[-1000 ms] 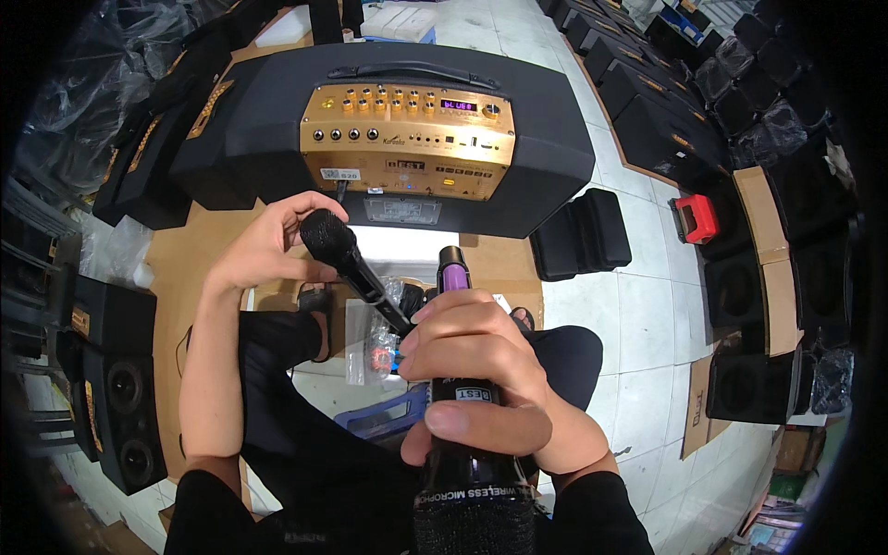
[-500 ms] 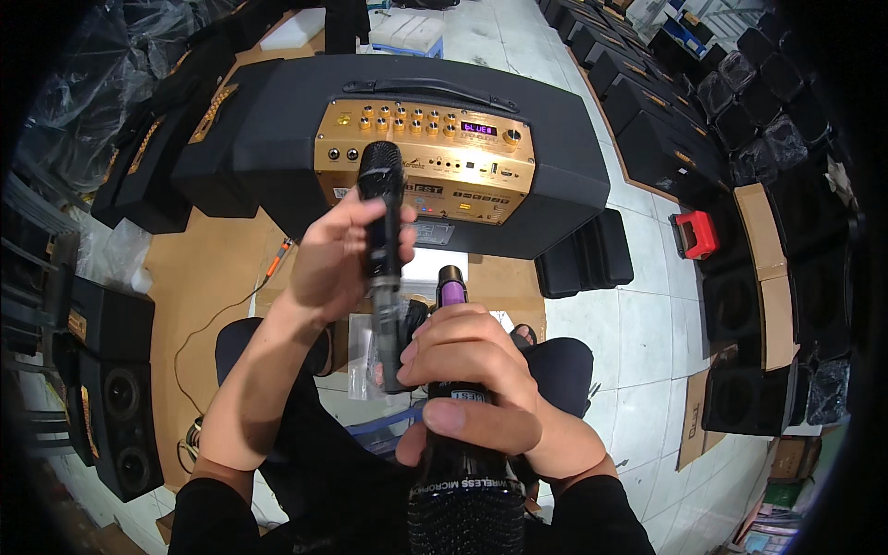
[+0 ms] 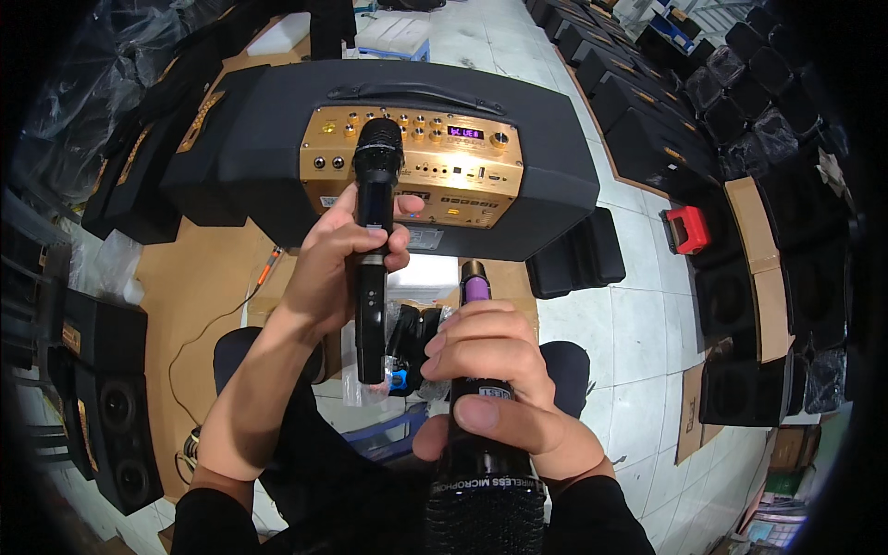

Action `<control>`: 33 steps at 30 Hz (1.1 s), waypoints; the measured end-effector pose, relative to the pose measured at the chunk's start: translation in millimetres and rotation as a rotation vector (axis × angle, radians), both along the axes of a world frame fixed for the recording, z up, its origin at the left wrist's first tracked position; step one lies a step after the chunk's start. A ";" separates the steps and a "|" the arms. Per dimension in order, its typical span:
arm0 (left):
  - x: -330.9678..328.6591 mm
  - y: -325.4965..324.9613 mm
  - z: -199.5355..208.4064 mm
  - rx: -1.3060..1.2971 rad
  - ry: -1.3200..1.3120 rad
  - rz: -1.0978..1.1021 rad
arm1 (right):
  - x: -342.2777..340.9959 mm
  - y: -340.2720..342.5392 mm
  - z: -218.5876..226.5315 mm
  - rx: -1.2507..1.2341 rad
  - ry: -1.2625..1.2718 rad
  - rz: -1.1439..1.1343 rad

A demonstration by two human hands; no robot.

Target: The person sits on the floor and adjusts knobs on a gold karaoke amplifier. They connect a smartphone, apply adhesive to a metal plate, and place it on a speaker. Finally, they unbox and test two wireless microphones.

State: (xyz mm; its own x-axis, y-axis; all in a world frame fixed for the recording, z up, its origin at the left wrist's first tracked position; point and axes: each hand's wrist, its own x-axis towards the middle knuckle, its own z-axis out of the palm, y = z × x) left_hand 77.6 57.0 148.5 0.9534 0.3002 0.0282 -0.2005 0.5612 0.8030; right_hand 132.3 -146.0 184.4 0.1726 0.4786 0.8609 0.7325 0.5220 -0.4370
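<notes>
My left hand [image 3: 338, 250] is closed around a black wireless microphone [image 3: 372, 319], its mesh head pointing away from me and overlapping the speaker's gold panel in view. Closer to my body, my right hand [image 3: 495, 370] grips a second black microphone [image 3: 486, 495]. That one has its mesh head toward me and a purple band with a gold-coloured tip at the far end. Beyond both hands stands a large black speaker [image 3: 555, 176] with a top handle. Its gold control panel [image 3: 324, 190] carries knobs, sockets and a lit purple display.
Cardboard [image 3: 194, 277] covers the floor at left, with a thin cable and an orange-black tool [image 3: 270, 265] on it. A white box [image 3: 421, 273] and plastic-wrapped items lie between my knees. Black speakers [image 3: 125, 407] line both sides. A red case [image 3: 685, 229] sits at right.
My left hand has turned its microphone more upright and apart from my right hand; its lower end was near the right fingers before. My right hand has shifted slightly right.
</notes>
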 end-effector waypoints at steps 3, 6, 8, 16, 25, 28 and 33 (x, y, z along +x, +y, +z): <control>1.2 -4.0 0.7 -0.055 -0.063 0.018 | -0.1 -2.3 -2.1 0.024 0.006 -0.001; 2.5 -0.8 1.5 0.029 -0.096 0.022 | 0.1 -3.4 -2.0 0.027 0.009 0.007; 4.0 -7.7 5.9 0.020 -0.087 0.102 | 1.6 -4.2 -3.0 0.032 0.004 0.011; 3.7 0.5 8.3 0.115 -0.107 0.138 | 1.4 -8.4 1.5 -0.014 0.030 0.015; 3.0 3.3 6.8 0.148 -0.147 0.138 | 3.7 -2.5 -0.7 0.021 0.036 0.007; 3.7 5.6 3.5 0.136 -0.166 0.108 | 3.5 -0.1 -2.2 0.048 0.028 0.007; 3.2 6.2 -1.2 0.147 -0.168 0.088 | 3.8 1.2 -4.5 0.040 0.014 0.001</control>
State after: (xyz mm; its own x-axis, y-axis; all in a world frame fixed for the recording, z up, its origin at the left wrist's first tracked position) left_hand 80.7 63.3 147.4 0.9018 0.3631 0.2343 -0.3816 0.4148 0.8261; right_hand 136.1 -144.8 179.9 0.1842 0.4440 0.8769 0.7261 0.5398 -0.4259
